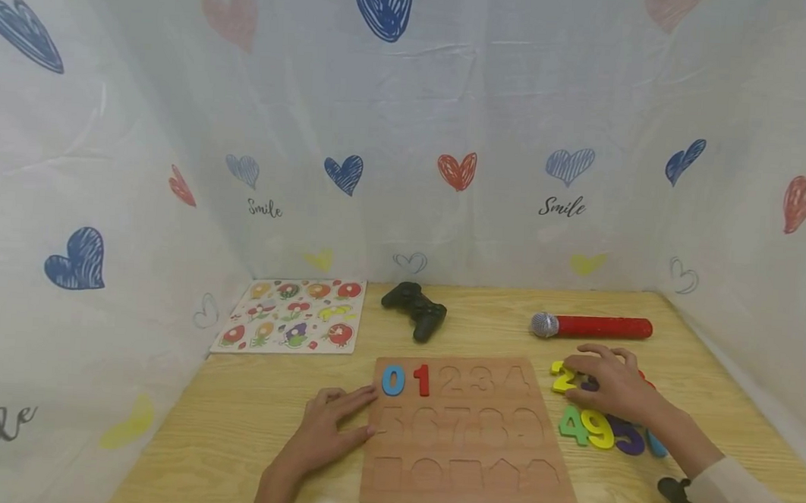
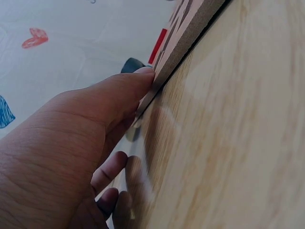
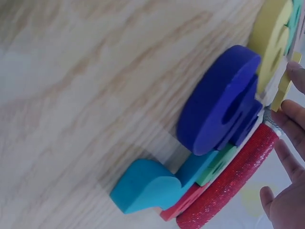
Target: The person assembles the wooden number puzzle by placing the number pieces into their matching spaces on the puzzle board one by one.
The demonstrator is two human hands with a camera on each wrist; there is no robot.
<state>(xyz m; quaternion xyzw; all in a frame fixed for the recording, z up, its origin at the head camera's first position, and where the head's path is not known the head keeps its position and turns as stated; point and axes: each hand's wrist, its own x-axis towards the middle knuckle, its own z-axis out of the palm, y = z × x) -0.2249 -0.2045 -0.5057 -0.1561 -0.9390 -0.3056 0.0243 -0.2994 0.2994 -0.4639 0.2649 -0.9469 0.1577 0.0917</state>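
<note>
A wooden number board (image 1: 434,448) lies before me, with a blue 0 (image 1: 386,380) and a red 1 (image 1: 424,382) in its top row; the other recesses show bare. My left hand (image 1: 321,428) touches the board's left edge, its thumb and forefinger stretched out against it. On the board's right, my right hand (image 1: 611,384) pinches a yellow 2 (image 1: 563,381) between thumb and fingers. Below that hand lie a green 4 (image 1: 574,427), a yellow 9 (image 1: 592,421), a purple number piece (image 3: 214,100) and a blue piece (image 3: 147,183). More pieces are partly hidden under the hand.
Behind the pieces lies a red microphone (image 1: 604,327) with a silver head. A black game controller (image 1: 413,310) sits behind the board, and a fruit picture board (image 1: 290,314) at the back left. Heart-printed white curtains (image 1: 404,229) enclose the table (image 1: 265,396).
</note>
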